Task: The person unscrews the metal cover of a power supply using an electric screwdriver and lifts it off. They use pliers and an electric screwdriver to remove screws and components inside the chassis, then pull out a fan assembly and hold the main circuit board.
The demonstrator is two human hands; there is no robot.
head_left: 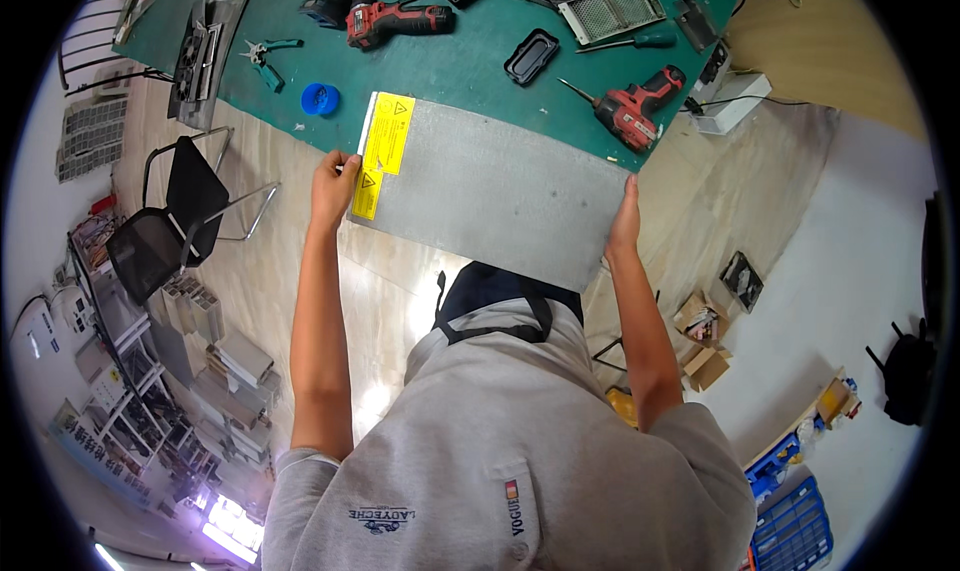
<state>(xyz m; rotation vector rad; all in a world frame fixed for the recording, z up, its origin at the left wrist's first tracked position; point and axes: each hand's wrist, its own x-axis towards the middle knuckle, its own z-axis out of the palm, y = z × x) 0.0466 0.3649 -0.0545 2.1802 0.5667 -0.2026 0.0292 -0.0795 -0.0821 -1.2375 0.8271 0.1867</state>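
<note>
Between my hands is a flat grey metal panel (500,191) with yellow warning labels (385,141) along its left end. My left hand (334,186) grips the left edge beside the labels, its fingers curled. At the opposite short edge, my right hand (624,221) presses against the side with the palm and thumb; some of its fingers are hidden behind the panel. The far part of the panel overlaps the front edge of the green work table (460,71), while the near part reaches out over my lap.
On the table are a red-black cordless drill (630,111), another red power tool (385,21), a blue cap (320,99), green-handled pliers (268,63), a black tray (532,56), a screwdriver (640,41) and a mesh plate (613,14). A black chair (185,206) stands left; cardboard boxes (706,366) lie right.
</note>
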